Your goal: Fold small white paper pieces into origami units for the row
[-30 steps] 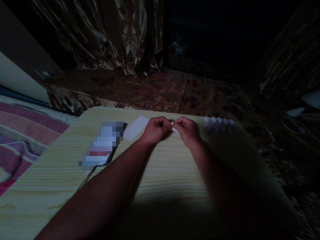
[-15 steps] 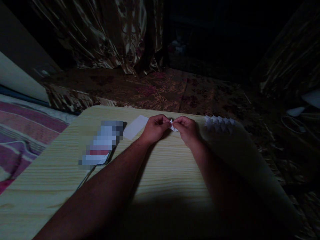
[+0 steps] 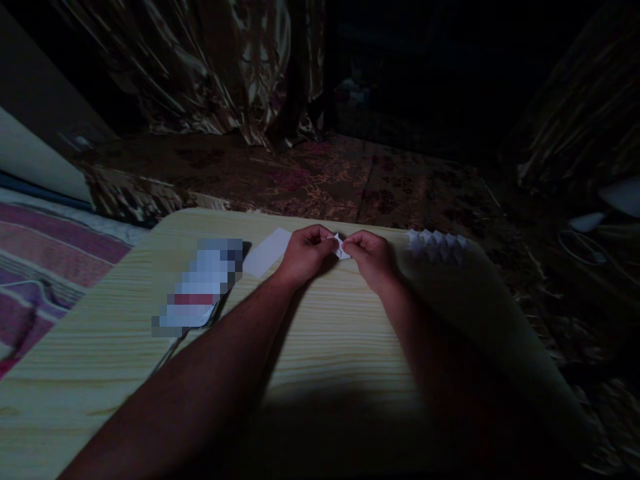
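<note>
My left hand (image 3: pixel 304 255) and my right hand (image 3: pixel 371 257) meet near the far edge of a light wooden table (image 3: pixel 320 347). Both pinch one small folded piece of white paper (image 3: pixel 340 245) between their fingertips, just above the tabletop. A flat white paper slip (image 3: pixel 266 253) lies just left of my left hand. A row of several small folded white paper pieces (image 3: pixel 439 245) sits to the right of my right hand, near the table's far right corner.
A blurred-out rectangular object (image 3: pixel 200 287) lies on the table's left part, with a thin cable (image 3: pixel 173 347) running from it toward me. Patterned dark fabric (image 3: pixel 300 173) covers the floor beyond. A striped cloth (image 3: pixel 45 267) lies at left. The room is dim.
The hands have kept working the small paper piece between the fingertips, drifting slightly up in view with a small camera shift. Nothing else has moved.
</note>
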### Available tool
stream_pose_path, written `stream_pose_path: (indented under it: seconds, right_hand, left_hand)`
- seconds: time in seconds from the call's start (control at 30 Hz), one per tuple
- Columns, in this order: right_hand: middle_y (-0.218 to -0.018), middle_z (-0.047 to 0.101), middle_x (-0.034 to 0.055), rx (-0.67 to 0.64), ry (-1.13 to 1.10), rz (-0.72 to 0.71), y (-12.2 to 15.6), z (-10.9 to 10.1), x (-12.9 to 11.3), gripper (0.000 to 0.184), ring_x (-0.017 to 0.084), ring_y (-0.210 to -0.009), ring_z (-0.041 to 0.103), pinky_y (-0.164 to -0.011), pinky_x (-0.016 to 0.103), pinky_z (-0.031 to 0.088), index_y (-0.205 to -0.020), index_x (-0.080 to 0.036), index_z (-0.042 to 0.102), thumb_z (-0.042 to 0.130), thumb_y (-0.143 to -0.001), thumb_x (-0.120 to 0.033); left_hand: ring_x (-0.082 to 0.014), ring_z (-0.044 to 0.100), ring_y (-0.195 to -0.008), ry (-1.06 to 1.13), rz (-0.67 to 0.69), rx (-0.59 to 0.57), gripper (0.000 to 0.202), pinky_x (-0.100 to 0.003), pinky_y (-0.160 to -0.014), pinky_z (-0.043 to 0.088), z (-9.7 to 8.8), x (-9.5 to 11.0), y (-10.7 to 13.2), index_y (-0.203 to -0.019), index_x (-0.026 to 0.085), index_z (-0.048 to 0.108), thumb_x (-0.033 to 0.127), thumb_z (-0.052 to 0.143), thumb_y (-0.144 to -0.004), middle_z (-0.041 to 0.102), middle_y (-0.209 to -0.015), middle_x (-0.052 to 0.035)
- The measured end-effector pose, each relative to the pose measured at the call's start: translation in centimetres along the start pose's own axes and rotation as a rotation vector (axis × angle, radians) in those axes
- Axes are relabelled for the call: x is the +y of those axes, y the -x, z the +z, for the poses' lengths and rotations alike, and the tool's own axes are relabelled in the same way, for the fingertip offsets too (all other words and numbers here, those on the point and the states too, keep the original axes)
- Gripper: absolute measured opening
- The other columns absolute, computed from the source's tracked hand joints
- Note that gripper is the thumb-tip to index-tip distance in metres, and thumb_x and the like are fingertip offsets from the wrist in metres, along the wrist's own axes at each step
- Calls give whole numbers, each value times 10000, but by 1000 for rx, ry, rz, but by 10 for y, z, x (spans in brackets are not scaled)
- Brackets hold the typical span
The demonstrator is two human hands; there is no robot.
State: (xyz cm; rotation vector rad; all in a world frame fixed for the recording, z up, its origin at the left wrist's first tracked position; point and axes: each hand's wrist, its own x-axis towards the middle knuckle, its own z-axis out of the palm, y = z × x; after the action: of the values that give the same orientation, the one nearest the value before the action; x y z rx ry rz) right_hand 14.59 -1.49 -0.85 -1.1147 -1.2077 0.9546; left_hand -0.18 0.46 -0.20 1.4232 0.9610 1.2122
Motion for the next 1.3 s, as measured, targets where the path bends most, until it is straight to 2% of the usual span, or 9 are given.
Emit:
stream_pose_path:
  seconds: [0.2,0.33,0.47,0.57,0.7,0.8,0.93,1.3]
  right_hand:
    - [-660,631,-7,-38,39,-16,0,-1,1,101,125,-629,556,-617,251,428,-690,-173,626,659,-668,-266]
    - [-709,654,3,-39,-5,-7,0,-1,0,122,135,-679,584,-657,257,448,-733,-172,645,661,-668,-274]
    - [-656,619,-12,-31,25,-7,1,-1,0,88,119,-624,546,-613,246,417,-700,-171,630,645,-669,-252]
    - [-648,608,-15,-43,38,-2,1,-2,0,79,117,-615,530,-601,246,403,-689,-171,620,630,-673,-248]
    - [-643,596,-20,4,18,18,0,-1,0,100,118,-611,520,-591,244,395,-704,-172,610,628,-671,-265]
    - [-629,585,-25,25,1,22,-1,-1,0,126,112,-594,506,-577,240,382,-717,-172,608,636,-679,-289]
    - [-621,591,-19,-19,14,33,0,1,-2,127,106,-581,500,-564,238,365,-703,-163,611,648,-678,-282]
    - [-621,592,-24,-46,69,37,1,0,-3,114,104,-574,491,-570,241,366,-674,-168,608,650,-664,-273]
  left_hand:
    - [-124,571,-611,10,-9,-53,185,-232,-582,420,1,-1,1,-756,147,636,308,702,-694,657,-709,-23]
    - [-120,565,-592,65,-23,-15,202,-230,-562,413,0,-3,0,-746,145,636,323,712,-686,660,-698,-25]
    - [-123,572,-595,89,-40,-3,209,-234,-568,427,0,-2,0,-741,142,632,316,724,-671,659,-692,-25]
    - [-129,597,-648,88,-30,-42,231,-242,-623,458,1,2,2,-773,141,632,318,732,-663,673,-745,-33]
    - [-129,611,-700,101,-19,-90,355,-239,-653,471,3,4,3,-851,150,619,285,797,-575,685,-858,-37]
    - [-111,586,-616,124,-44,-58,372,-226,-589,453,2,1,2,-867,155,599,267,795,-571,663,-770,-12]
    - [-94,558,-559,159,-26,16,375,-209,-543,423,1,0,0,-920,158,605,250,769,-596,613,-669,22]
    - [-78,520,-525,172,-16,2,380,-205,-532,407,1,3,1,-960,157,602,212,751,-615,589,-632,39]
